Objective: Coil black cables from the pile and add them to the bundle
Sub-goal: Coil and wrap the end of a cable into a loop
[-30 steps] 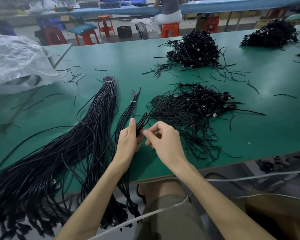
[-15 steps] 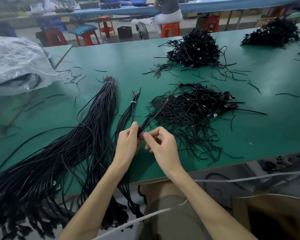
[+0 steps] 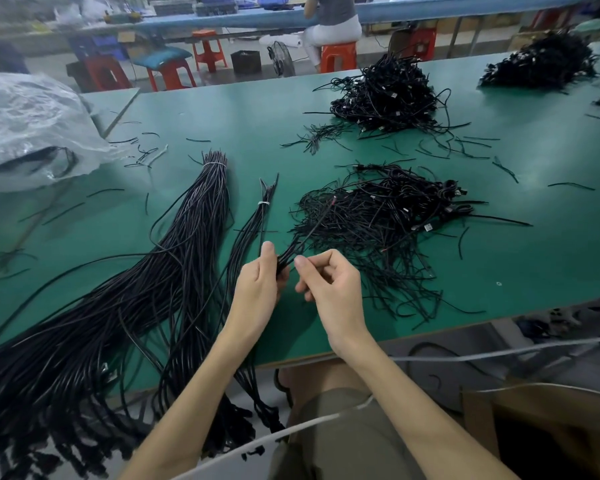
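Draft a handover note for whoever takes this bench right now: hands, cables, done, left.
Left hand: grip closed round a small clutch of cables, ends pointing up towards the pile.
Right hand: pinches the same clutch beside the left thumb.
Loose pile lies on the green table, right of the hands. The small tied bundle is just left of it, the large tied bundle further left, tails hanging off the near edge.
Done: two bundles tied.
Left: the clutch in hand, the loose pile, and the far piles.
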The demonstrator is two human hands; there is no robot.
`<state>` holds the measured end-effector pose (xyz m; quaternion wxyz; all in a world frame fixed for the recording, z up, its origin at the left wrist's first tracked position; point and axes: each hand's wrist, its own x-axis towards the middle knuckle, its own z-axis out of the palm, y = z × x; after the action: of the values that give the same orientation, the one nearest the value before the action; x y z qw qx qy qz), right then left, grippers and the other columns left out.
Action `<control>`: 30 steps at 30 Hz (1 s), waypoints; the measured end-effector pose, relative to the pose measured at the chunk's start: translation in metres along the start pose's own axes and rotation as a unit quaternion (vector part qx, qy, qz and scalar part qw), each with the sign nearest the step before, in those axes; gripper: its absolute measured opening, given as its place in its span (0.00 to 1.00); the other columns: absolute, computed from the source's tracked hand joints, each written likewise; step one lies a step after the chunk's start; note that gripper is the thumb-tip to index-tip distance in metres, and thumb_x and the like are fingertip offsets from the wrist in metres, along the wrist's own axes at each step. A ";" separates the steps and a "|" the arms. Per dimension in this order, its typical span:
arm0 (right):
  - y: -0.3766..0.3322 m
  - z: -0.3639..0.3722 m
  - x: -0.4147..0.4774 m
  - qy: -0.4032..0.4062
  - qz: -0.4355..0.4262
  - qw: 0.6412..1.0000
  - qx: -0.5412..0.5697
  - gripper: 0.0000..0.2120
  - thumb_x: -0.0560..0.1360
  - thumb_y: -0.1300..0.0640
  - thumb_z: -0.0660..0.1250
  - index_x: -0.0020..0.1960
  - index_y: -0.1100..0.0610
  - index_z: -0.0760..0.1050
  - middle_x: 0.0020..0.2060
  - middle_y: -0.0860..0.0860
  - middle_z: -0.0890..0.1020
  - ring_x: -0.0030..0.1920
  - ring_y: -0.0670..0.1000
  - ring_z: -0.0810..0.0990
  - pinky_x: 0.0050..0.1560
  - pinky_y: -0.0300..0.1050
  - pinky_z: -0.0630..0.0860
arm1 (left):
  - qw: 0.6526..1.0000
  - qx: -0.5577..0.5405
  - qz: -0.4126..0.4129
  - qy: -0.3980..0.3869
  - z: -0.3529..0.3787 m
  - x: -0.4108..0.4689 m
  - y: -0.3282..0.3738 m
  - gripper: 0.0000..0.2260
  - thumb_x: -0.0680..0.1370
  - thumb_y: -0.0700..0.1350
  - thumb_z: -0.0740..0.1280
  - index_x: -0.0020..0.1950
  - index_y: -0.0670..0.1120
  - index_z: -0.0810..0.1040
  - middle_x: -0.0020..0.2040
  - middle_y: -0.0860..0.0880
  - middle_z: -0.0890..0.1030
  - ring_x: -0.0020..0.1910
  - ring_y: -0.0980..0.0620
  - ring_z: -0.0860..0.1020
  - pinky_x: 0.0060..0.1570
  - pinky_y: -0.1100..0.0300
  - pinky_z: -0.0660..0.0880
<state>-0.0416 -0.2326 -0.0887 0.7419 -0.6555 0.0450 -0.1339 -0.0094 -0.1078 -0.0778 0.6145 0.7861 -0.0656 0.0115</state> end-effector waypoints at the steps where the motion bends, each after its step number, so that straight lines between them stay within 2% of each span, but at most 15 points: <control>1: 0.001 0.000 0.000 0.006 0.002 1.000 -0.001 0.09 0.79 0.54 0.72 0.45 0.57 0.76 0.31 0.51 0.82 0.32 0.47 0.78 0.36 0.39 0.75 | 0.999 0.028 0.016 -0.004 0.001 0.000 -0.001 0.25 0.88 0.58 0.50 0.32 0.50 0.63 0.28 0.53 0.65 0.27 0.53 0.61 0.28 0.59 0.59; 5: 0.003 0.002 0.001 0.008 -0.004 1.000 -0.015 0.09 0.79 0.54 0.72 0.44 0.58 0.76 0.31 0.51 0.82 0.32 0.48 0.79 0.35 0.42 0.75 | 0.997 0.052 0.041 -0.026 0.002 -0.001 -0.003 0.25 0.86 0.61 0.50 0.36 0.47 0.67 0.33 0.47 0.71 0.33 0.50 0.67 0.35 0.51 0.63; 8: 0.004 0.002 0.001 0.001 -0.013 1.000 -0.025 0.09 0.79 0.55 0.72 0.43 0.58 0.75 0.30 0.51 0.82 0.32 0.49 0.79 0.34 0.43 0.75 | 0.997 0.053 0.044 -0.034 0.003 -0.003 0.000 0.26 0.84 0.64 0.52 0.38 0.46 0.69 0.34 0.46 0.71 0.35 0.48 0.68 0.37 0.43 0.65; 11: 0.003 0.002 0.000 -0.009 -0.012 0.999 -0.033 0.09 0.79 0.57 0.72 0.43 0.58 0.75 0.29 0.50 0.81 0.32 0.46 0.79 0.33 0.42 0.75 | 0.997 0.054 0.048 -0.037 0.003 -0.003 0.002 0.30 0.83 0.65 0.52 0.40 0.39 0.70 0.34 0.40 0.72 0.35 0.45 0.68 0.38 0.37 0.67; 14: 0.003 0.003 0.000 -0.019 -0.010 0.999 -0.035 0.09 0.79 0.57 0.72 0.43 0.59 0.75 0.29 0.50 0.81 0.32 0.48 0.80 0.33 0.42 0.76 | 0.997 0.054 0.043 -0.026 0.001 -0.002 0.001 0.28 0.87 0.58 0.53 0.40 0.35 0.69 0.34 0.36 0.72 0.33 0.47 0.67 0.36 0.42 0.65; 17: 0.002 0.003 0.000 -0.036 -0.011 0.999 -0.036 0.09 0.78 0.56 0.73 0.43 0.58 0.76 0.30 0.50 0.82 0.33 0.48 0.81 0.33 0.42 0.76 | 0.999 0.040 0.022 -0.003 -0.001 0.001 -0.002 0.24 0.87 0.53 0.57 0.38 0.36 0.66 0.31 0.43 0.67 0.31 0.49 0.64 0.34 0.49 0.61; 19: 0.001 0.003 -0.001 -0.048 -0.009 0.998 -0.027 0.10 0.77 0.54 0.74 0.44 0.58 0.77 0.32 0.50 0.82 0.34 0.48 0.82 0.34 0.41 0.76 | 1.000 0.007 0.000 0.011 -0.002 0.003 -0.002 0.22 0.86 0.49 0.59 0.36 0.39 0.64 0.30 0.45 0.65 0.29 0.51 0.62 0.30 0.54 0.60; 22: -0.001 0.005 -0.001 -0.061 0.004 0.998 -0.005 0.12 0.76 0.51 0.76 0.49 0.57 0.77 0.36 0.49 0.83 0.36 0.47 0.82 0.37 0.40 0.77 | 0.997 -0.064 -0.040 0.031 -0.003 0.002 -0.001 0.22 0.85 0.46 0.60 0.31 0.49 0.63 0.27 0.51 0.62 0.24 0.55 0.59 0.23 0.63 0.58; 25: -0.004 0.005 0.000 -0.068 0.013 0.998 -0.006 0.15 0.75 0.48 0.76 0.55 0.53 0.75 0.40 0.49 0.83 0.38 0.46 0.80 0.41 0.42 0.76 | 0.992 -0.107 -0.065 0.030 -0.004 0.001 0.003 0.22 0.85 0.45 0.59 0.30 0.52 0.62 0.25 0.55 0.61 0.22 0.56 0.56 0.21 0.65 0.56; 28: -0.002 0.004 0.001 -0.081 0.019 0.996 -0.032 0.17 0.76 0.44 0.74 0.61 0.45 0.75 0.48 0.49 0.82 0.46 0.49 0.80 0.50 0.52 0.76 | 0.990 -0.119 -0.072 0.023 -0.003 0.000 0.006 0.21 0.84 0.44 0.58 0.31 0.51 0.63 0.24 0.55 0.61 0.21 0.57 0.56 0.20 0.66 0.55; 30: -0.002 0.005 0.002 -0.098 0.027 0.993 -0.052 0.18 0.77 0.42 0.72 0.64 0.45 0.76 0.51 0.49 0.82 0.51 0.51 0.81 0.55 0.56 0.76 | 0.990 -0.120 -0.069 0.022 -0.003 -0.001 0.005 0.21 0.84 0.43 0.58 0.30 0.50 0.65 0.24 0.55 0.61 0.21 0.56 0.56 0.20 0.66 0.55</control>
<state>-0.0389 -0.2281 -0.0858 0.7110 -0.7016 -0.0029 -0.0464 -0.0107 -0.1058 -0.0717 0.7050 0.7089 0.0012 -0.0213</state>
